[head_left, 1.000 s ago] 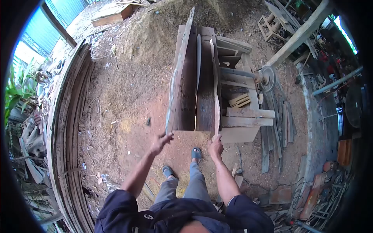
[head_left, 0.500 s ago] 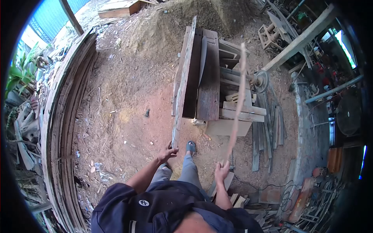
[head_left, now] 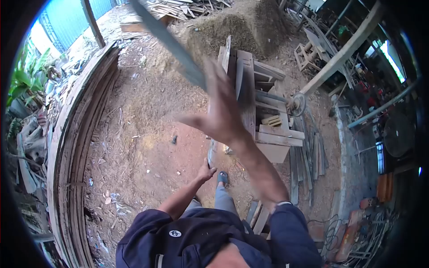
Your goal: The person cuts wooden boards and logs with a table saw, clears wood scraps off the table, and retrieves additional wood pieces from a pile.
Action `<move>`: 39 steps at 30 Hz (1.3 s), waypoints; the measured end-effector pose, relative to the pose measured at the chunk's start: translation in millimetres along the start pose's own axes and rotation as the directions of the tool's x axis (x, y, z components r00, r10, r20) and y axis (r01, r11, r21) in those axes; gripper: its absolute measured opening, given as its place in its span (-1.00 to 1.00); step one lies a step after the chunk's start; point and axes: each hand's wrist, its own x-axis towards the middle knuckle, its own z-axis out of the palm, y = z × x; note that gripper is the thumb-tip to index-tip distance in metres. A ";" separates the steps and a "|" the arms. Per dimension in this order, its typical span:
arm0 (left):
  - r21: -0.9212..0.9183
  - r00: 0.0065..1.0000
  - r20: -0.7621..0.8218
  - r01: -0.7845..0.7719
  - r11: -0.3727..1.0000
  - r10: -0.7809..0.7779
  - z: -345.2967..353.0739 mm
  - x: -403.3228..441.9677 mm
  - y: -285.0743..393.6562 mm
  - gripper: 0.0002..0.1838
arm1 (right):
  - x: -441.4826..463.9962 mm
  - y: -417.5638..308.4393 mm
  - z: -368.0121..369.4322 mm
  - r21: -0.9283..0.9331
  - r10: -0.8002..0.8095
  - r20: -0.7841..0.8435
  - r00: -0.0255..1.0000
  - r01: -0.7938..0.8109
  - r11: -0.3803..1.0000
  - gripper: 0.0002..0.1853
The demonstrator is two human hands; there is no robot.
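Note:
My left hand [head_left: 206,171] is closed around the near end of a long, narrow wooden board [head_left: 212,152], which runs forward over the workbench [head_left: 247,107]. High in front of me, my right hand [head_left: 219,114] is blurred, with its thumb spread and its fingers stretched out. A blurred wooden strip [head_left: 167,42] is in the air just beyond those fingertips, slanting to the upper left. Whether the strip still touches the fingers cannot be made out. My right forearm and hand cover part of the board and bench.
Long planks [head_left: 73,156] are stacked along the left. A handwheel [head_left: 298,104] sits at the bench's right side, with wood strips [head_left: 308,156] on the ground below. A dirt mound [head_left: 223,33] and scrap wood [head_left: 192,8] lie ahead. A slanting post [head_left: 342,49] stands at right.
My right hand has swung up and to the left, its fingers opening from the wooden strip, which is now at the upper left. My left hand keeps hold of the board's end.

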 end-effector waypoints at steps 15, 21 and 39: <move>-0.261 0.958 0.178 -0.176 0.949 0.226 30.5 -93.7 -67.0 -0.42 | -418.9 -20.1 151.0 -0.112 0.898 0.431 -0.090 -0.993 -0.045 -0.01; 0.257 0.703 0.711 -0.258 0.931 -0.002 10.6 -144.1 -80.6 -0.42 | -506.2 -73.3 90.3 -0.163 0.777 0.628 -0.051 -0.984 0.068 -0.04; -0.453 0.844 0.335 0.534 0.714 -0.419 179.6 -104.7 -203.6 -0.54 | -697.4 -238.3 -342.1 -0.676 0.838 0.516 -0.177 -0.685 0.272 -0.03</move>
